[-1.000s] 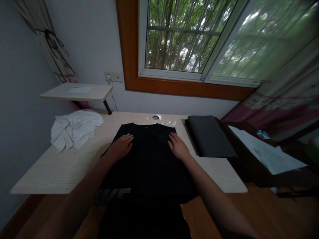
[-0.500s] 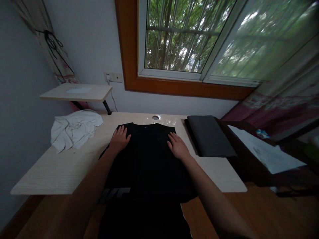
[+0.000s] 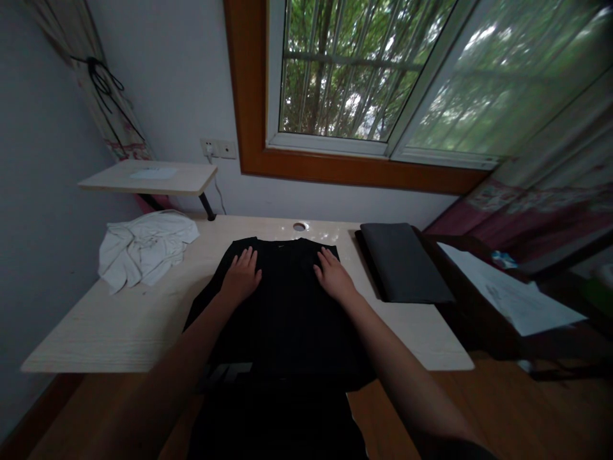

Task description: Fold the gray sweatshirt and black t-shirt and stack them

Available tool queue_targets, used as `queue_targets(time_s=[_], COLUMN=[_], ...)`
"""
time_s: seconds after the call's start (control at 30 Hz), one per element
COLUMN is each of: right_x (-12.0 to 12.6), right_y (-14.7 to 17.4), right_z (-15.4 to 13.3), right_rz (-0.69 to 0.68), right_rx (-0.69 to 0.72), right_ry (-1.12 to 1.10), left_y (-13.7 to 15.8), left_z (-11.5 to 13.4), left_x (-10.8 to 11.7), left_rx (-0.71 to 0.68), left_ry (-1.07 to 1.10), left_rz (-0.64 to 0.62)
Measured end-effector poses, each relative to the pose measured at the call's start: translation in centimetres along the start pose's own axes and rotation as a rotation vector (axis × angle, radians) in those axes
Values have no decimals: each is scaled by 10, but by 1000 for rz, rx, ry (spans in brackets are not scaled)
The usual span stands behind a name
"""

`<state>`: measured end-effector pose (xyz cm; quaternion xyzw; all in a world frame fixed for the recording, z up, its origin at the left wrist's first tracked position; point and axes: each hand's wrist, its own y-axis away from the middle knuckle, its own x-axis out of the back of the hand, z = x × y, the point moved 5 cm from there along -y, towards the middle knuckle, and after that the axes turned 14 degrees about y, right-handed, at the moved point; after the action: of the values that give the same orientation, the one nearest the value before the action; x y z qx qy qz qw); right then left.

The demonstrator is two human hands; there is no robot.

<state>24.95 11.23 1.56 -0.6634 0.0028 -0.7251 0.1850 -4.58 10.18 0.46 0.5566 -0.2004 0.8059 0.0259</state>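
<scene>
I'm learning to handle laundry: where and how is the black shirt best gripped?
Pinch the black shirt at its two far shoulder corners, one per hand, probably best from the outer sides: it lies spread on the desk, neckline at the far end, and these corners flank it. The left hand and right hand lie open near them.

Solid black, this shirt, grey lettering on it! Cloth off-white. Desk pale, wood-grained. Case charcoal. Window trim orange-brown. Right curtain pale, flowered band, deep pink beneath. Leaves green!
</scene>
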Motion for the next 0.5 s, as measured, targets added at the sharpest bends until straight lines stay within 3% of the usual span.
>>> queue_targets(time_s=[0.2, 0.5], right_x=[-18, -20], right_y=[-3, 2], right_z=[-6, -7], right_rz=[-46, -97], right_rx=[-122, -103], right_ry=[29, 30], left_y=[-2, 2], left_z=[-15, -19], left_x=[-2, -1], left_rx=[208, 219], left_ry=[-83, -106], left_rz=[74, 37])
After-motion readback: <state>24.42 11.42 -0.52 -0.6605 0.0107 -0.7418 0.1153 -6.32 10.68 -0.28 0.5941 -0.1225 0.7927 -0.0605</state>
